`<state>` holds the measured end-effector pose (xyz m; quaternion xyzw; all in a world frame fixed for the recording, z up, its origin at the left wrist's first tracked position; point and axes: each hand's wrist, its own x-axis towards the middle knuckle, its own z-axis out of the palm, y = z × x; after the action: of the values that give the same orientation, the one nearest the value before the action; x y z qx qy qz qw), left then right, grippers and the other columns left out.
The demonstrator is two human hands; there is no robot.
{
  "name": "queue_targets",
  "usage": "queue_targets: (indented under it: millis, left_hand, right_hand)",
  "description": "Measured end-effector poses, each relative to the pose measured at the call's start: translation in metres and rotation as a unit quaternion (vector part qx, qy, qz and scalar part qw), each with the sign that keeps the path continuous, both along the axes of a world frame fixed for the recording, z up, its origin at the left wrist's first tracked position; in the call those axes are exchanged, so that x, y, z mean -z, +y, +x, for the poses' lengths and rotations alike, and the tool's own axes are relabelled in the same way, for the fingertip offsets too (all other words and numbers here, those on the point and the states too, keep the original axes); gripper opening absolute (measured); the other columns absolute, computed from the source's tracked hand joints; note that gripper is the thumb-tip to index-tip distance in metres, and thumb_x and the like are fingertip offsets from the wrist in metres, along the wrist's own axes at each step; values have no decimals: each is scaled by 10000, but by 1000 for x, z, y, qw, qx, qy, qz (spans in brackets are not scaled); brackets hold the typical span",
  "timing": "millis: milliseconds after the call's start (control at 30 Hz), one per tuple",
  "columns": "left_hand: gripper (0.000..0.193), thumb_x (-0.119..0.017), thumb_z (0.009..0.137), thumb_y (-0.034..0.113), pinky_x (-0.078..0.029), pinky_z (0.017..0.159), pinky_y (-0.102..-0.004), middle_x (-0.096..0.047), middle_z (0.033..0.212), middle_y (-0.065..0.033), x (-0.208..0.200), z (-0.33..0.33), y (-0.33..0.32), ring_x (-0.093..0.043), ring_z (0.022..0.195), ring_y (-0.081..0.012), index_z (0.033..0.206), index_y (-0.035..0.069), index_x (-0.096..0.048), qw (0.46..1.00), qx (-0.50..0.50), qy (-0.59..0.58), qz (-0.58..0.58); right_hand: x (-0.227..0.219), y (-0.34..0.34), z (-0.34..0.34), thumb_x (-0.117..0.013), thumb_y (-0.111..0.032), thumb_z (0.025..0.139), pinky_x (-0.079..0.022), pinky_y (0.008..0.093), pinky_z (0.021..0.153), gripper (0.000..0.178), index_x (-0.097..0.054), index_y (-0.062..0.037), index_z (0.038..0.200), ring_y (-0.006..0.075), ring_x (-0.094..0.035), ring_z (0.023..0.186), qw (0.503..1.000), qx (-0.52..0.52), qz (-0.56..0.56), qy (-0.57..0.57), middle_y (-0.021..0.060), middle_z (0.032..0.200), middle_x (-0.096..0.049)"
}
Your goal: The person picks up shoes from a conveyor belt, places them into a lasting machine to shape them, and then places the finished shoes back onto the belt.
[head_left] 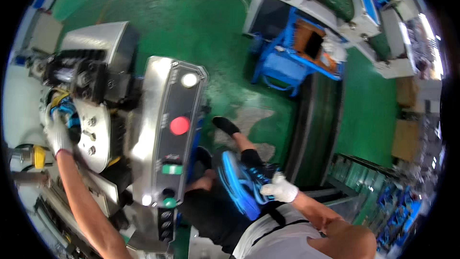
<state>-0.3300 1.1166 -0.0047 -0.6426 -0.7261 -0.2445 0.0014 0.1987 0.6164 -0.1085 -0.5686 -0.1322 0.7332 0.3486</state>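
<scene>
A blue shoe part (68,111) sits inside the machine (91,91) at the person's left, in the opening beside a round grey plate (93,134) studded with bolts. It seems to be held there so the machine can work on it. The left hand (57,132), in a white glove, reaches in with its fingers (51,119) curled around the part; how tightly they close I cannot tell, since the part hides them.

A second piece, a blue and black shoe upper (239,182), rests on the person's lap, probably kept close and ready. The gloved right hand (280,189) grips its near end, fingers closed on it.

Between the two stands a slanted control panel (175,139) with a red round button (179,125), a green button (172,169) and a white lamp (189,80). The green floor (201,29) lies beyond, with a blue cart (287,62) on it.
</scene>
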Motion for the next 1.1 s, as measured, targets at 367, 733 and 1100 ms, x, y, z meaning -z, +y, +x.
queue_targets:
  millis: [367,733,1100]
  left_hand:
    - [487,-576,1043,444,-514,1010,-380,-696,1325,-128,-70,85,-100,-670,1161,-261,1428,152,-631,969,-113,-49,212]
    - [244,-704,791,126,-499,1010,-539,-682,1184,-185,-81,153,-466,-636,1127,-411,1032,94,-693,904,295,-306,48]
    - [372,-722,759,59,-431,1115,-543,-652,1239,-133,53,144,-604,-582,1239,-397,1126,118,-733,906,208,-361,-81]
  right_hand:
    - [-11,-13,-28,-842,-249,868,-399,353,1122,819,-414,-31,1530,139,-488,1297,985,93,133,63,48,1437,-542]
    - [-70,105,-48,-760,-119,916,-537,333,849,338,-673,-21,1228,123,-623,975,949,140,267,-92,37,1098,-684]
    - [-233,446,-278,-706,-722,816,-543,403,879,891,-691,111,1131,312,-719,992,573,-281,466,-613,259,1079,-727]
